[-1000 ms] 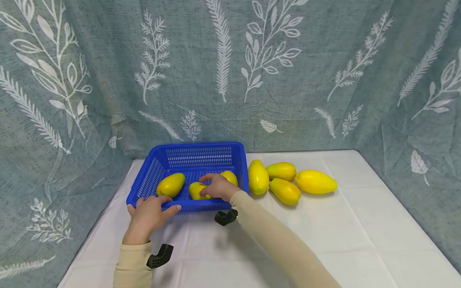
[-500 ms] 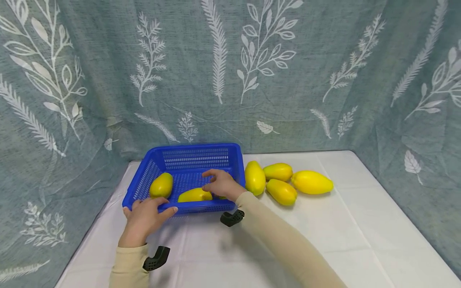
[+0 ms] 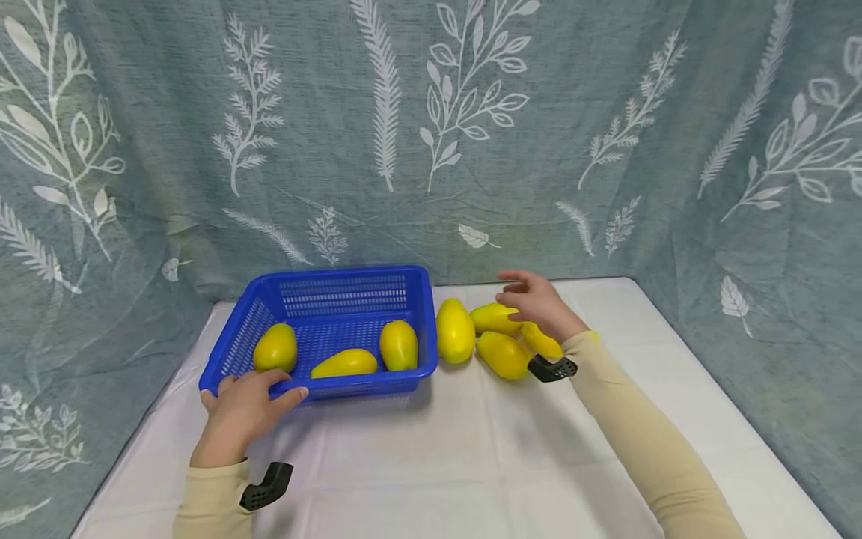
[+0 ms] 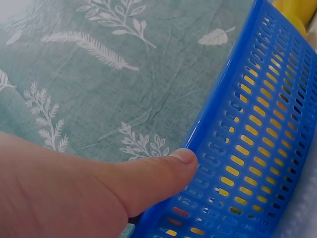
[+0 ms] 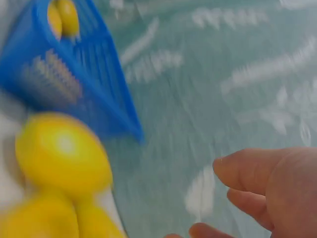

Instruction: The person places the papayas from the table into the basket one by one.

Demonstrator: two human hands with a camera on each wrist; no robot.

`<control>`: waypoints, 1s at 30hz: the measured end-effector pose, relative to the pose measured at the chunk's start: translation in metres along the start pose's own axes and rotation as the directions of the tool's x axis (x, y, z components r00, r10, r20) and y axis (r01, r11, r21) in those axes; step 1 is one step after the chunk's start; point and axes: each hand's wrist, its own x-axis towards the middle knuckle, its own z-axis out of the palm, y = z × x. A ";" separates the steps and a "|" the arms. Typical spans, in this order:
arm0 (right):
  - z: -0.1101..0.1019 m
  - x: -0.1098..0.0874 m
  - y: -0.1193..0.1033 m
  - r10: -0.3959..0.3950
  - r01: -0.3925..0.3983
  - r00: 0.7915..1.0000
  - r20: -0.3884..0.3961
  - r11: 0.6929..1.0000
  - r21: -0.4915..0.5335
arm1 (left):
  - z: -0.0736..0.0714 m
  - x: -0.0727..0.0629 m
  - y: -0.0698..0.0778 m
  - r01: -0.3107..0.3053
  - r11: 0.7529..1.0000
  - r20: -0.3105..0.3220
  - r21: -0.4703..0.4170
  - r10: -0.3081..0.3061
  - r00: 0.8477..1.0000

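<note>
In the head view my left hand (image 3: 242, 412) holds the near left rim of a blue plastic basket (image 3: 377, 385); the left wrist view shows its thumb (image 4: 168, 173) against the rim. Inside the basket lie three yellow papaya-like fruits: one on the left (image 3: 275, 346), one near the front (image 3: 345, 363), one on the right (image 3: 399, 346). My right hand (image 3: 542, 305) is above the fruits to the right of the basket, fingers loosely bent, holding nothing. Beneath it a rear fruit (image 3: 490, 317) and a right-hand fruit (image 3: 541, 343) are partly hidden.
A long yellow fruit (image 3: 455, 331) stands close against the basket's right side, with another fruit (image 3: 503, 355) in front of the group. White cloth (image 3: 431, 449) covers the table. A green leaf-patterned curtain (image 3: 404, 224) hangs behind and at both sides.
My right hand has left the basket and moved right, over the fruits outside. The basket's fruits have shifted, one now upright on the right. My left hand stays on the rim.
</note>
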 end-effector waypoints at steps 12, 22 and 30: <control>-0.078 0.003 0.055 0.044 -0.049 0.990 -0.136 0.998 -0.033 | -0.001 0.002 -0.002 0.003 1.000 0.008 0.003 -0.003 1.000; -0.085 0.007 0.085 0.081 -0.100 0.989 -0.124 0.982 -0.161 | 0.000 0.000 -0.001 0.002 1.000 -0.008 -0.002 -0.002 1.000; -0.083 0.004 0.099 0.135 -0.115 0.989 0.053 0.953 -0.282 | 0.000 0.001 -0.002 -0.001 1.000 -0.010 0.006 0.001 1.000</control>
